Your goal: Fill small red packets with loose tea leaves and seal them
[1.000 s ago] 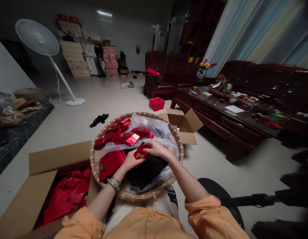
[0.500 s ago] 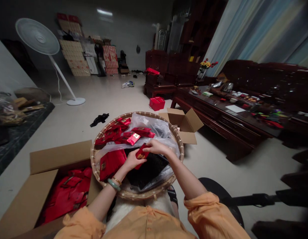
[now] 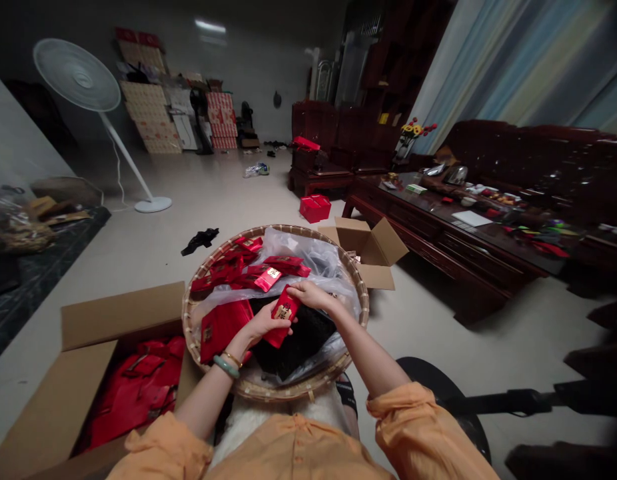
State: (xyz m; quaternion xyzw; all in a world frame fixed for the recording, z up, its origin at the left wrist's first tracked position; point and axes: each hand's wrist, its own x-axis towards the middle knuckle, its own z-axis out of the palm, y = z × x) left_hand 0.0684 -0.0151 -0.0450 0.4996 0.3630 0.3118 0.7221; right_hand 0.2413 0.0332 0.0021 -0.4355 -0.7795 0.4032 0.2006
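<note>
Both my hands are closed on one small red packet [image 3: 284, 311] with a gold label and dark characters. My left hand [image 3: 263, 323] grips its lower left side, and my right hand [image 3: 308, 293] pinches its top edge. The packet is held over a round woven bamboo tray [image 3: 366, 300]. Under it lies a dark, loose heap [image 3: 303, 340] on clear plastic sheeting [image 3: 321, 253]. A stack of flat red packets [image 3: 221, 327] rests left of my left hand. Several filled-looking red packets [image 3: 268, 277] lie on the plastic at the tray's far side.
An open carton [image 3: 83, 393] full of red packets stands at left. A smaller open carton [image 3: 383, 250] and a red box [image 3: 315, 208] are beyond the tray. To the right is a dark wooden table [image 3: 438, 233]; a white fan [image 3: 78, 77] stands back left.
The red packet has turned more upright, and its gold label now faces me more fully. My hands have shifted only slightly around it.
</note>
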